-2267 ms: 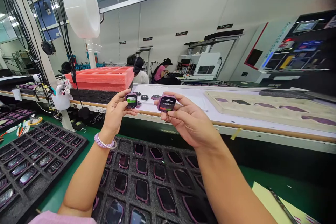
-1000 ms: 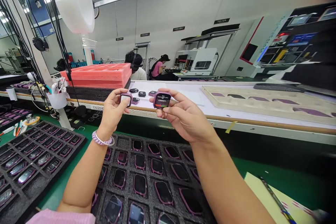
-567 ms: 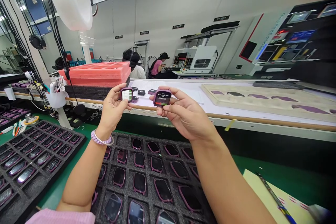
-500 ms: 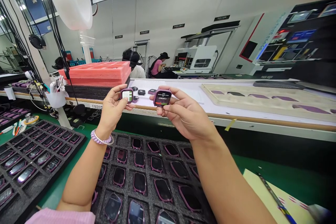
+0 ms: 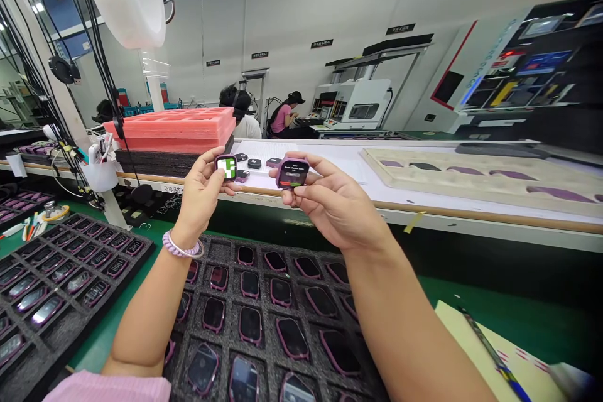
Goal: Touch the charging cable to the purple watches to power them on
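Note:
My left hand (image 5: pixel 201 191) is closed around a purple-rimmed smartwatch body (image 5: pixel 227 167), its lit screen a grid of white and green blocks; the thumb lies at the screen's lower left edge. In my right hand (image 5: pixel 330 198) is a second smartwatch body (image 5: pixel 293 173), also purple-rimmed, held between thumb and fingers. Its dark screen shows lines of white text, a grey button and a red and green strip at the bottom. Both are strapless and tilted towards me. Below them lies a black foam tray (image 5: pixel 225 298) with several more such watches in its compartments.
Left stands another foam tray (image 5: pixel 61 333) of watches. A red foam stack (image 5: pixel 174 129), several small dark pieces (image 5: pixel 254 163) and a beige tray (image 5: pixel 475 193) sit on the shelf. Cables hang at left. A pen (image 5: pixel 490 345) rests on yellow paper (image 5: pixel 452 320) at right. Two people sit beyond.
On the left watch's screen, more blocks have turned from white to green, and the thumb has slid off towards its edge. A grey button now shows on the right watch's screen.

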Motion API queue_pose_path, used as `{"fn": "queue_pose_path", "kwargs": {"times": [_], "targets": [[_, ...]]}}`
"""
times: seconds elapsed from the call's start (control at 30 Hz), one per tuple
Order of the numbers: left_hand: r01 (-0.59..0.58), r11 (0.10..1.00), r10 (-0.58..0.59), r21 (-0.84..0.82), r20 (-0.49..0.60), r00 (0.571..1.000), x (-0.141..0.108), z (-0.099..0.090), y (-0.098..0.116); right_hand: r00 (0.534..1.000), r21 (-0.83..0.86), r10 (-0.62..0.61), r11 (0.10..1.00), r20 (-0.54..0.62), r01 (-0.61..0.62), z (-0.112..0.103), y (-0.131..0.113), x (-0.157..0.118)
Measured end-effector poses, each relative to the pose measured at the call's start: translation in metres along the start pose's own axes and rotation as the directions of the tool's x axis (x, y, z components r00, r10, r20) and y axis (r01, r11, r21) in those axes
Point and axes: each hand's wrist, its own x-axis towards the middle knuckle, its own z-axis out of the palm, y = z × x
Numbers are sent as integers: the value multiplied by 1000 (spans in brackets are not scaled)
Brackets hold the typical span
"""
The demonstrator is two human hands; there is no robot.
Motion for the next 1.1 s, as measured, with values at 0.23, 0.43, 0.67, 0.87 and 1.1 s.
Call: {"fn": "queue_pose_path", "kwargs": {"times": [0.23, 0.43, 0.67, 0.87, 1.1], "targets": [[2, 1000, -3, 19, 50, 999, -1, 0, -1, 1000, -56, 4, 998, -15, -5, -1, -1, -1], [1, 1000, -2, 11, 54, 999, -1, -1, -1, 1000, -57, 2, 998, -18, -3, -1, -1, -1], [-33, 999, 32, 25, 67, 997, -1, -2, 0, 1000, -76, -1, 997, -6, 0, -3, 0, -1], [-53, 999, 52, 8, 83, 995, -1, -2, 0, 1000, -97, 3, 995, -8, -3, -3, -1, -1], [-52, 998, 51, 23, 54, 997, -1, -1, 0, 1000, -89, 8, 996, -14, -9, -2, -1, -1]]}}
